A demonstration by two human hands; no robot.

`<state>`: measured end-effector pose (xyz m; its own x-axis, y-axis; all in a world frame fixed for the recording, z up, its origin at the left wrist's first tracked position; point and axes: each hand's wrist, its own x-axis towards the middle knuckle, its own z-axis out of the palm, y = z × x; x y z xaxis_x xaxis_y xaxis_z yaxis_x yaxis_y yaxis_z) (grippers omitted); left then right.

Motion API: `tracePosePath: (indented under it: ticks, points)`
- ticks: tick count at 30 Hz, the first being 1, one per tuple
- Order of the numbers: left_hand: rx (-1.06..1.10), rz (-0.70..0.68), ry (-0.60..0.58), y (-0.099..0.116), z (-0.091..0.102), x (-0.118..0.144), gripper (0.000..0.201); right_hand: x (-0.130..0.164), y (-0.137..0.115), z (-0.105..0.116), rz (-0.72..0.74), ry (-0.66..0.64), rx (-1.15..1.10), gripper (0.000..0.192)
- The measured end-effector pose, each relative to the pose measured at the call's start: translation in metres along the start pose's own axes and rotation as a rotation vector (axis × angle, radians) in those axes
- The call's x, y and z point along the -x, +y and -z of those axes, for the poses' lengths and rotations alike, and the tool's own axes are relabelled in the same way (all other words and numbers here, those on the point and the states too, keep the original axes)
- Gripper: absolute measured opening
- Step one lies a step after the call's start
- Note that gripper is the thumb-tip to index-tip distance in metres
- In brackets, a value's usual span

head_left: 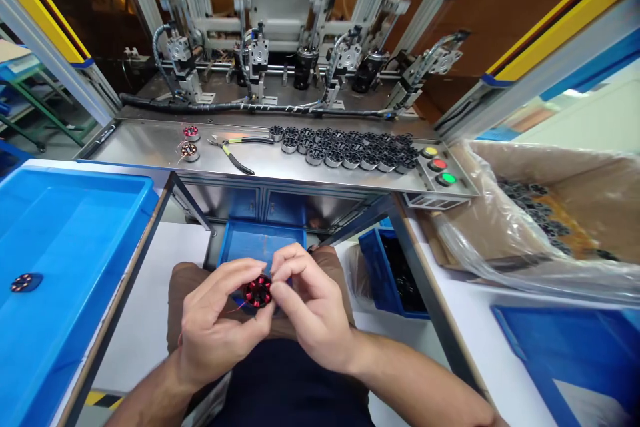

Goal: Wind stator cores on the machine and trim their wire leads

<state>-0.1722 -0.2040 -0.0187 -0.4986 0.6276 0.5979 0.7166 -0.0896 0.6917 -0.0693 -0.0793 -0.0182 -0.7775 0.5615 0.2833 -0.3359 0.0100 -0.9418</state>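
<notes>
Position taken from the red-wound core (259,291), which was held low in front of the person, well short of the metal counter (120,147). The left hand (217,320) lay to its left, thumb on the near side and fingers on the far side, clamped on the core. The right hand (315,310) lay to its right, thumb and fingertips drawn close at the rim; could not tell whether they pinched a wire end there. Both hands were at the core, the left having the fuller hold. Its face was round, no long axis evident, and turned up; it sat between left thumb and fingers, just left of the right fingertips. A thin red wire (238,307) stuck out on its left. Beyond it, on the counter, lay cutting pliers (235,159) and, farther left, 2 other cores (189,151).
</notes>
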Motion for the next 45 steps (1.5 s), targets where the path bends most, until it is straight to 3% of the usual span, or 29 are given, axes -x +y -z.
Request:
tracePosePath:
  ticks: [3,6,12,19,23,31,35,41,45]
  points:
    - [0.018,0.011,0.011,0.001,-0.001,-0.001,0.059,-0.003,0.001,-0.003,-0.125,0.081,-0.049,0.020]
    - [0.082,0.071,0.038,0.002,-0.002,-0.002,0.054,-0.002,0.004,-0.003,-0.188,0.109,-0.145,0.020]
    - [0.156,0.161,0.045,0.003,0.003,-0.007,0.052,0.001,0.006,0.004,-0.157,-0.041,-0.213,0.019]
    - [0.190,0.149,0.010,0.006,0.005,-0.007,0.052,0.002,-0.002,0.005,-0.106,0.061,-0.070,0.019]
    - [0.167,0.119,-0.003,0.007,0.007,-0.006,0.054,0.001,-0.005,0.005,-0.136,0.000,-0.086,0.015]
    - [0.095,0.079,-0.056,0.004,0.011,-0.005,0.057,-0.001,-0.012,0.007,-0.035,0.034,0.013,0.019]
    - [0.143,0.128,-0.042,0.008,0.013,-0.008,0.051,-0.003,-0.011,0.012,0.076,-0.060,0.058,0.004]
    - [0.224,0.142,-0.042,0.013,0.012,-0.015,0.047,-0.015,-0.013,0.016,0.300,-0.133,0.187,0.016]
    - [0.239,0.152,-0.047,0.009,0.011,-0.013,0.049,-0.011,-0.016,0.012,0.335,-0.087,0.245,0.016]
